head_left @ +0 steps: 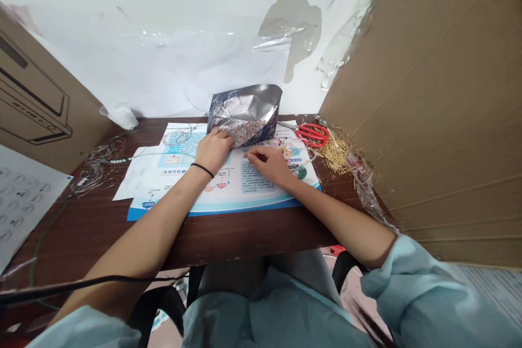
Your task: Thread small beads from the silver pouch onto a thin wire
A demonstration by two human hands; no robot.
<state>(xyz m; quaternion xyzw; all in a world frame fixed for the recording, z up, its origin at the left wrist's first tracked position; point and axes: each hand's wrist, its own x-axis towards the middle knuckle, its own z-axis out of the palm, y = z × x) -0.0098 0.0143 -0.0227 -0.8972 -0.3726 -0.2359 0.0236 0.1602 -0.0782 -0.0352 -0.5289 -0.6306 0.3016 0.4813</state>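
Observation:
A silvery pouch [247, 111] stands open at the back of the printed sheet [212, 196], with many small beads [244, 131] inside its lower part. My left hand [214, 149] is at the pouch's lower left edge, its fingers curled by the beads; what they grip, if anything, is hidden. Just right of it, my right hand [269, 164] is over the sheet with thumb and index finger pinched together. Anything between those fingertips is too small to make out. A thin thread [163, 154] runs from the left toward my left hand.
Red-handled scissors [313, 135] lie right of the pouch beside a pile of gold sticks [336, 155]. Tangled clear thread [100, 166] is at the left. Cardboard walls [440, 109] flank the dark table [244, 234]; a white wall [163, 65] rises behind.

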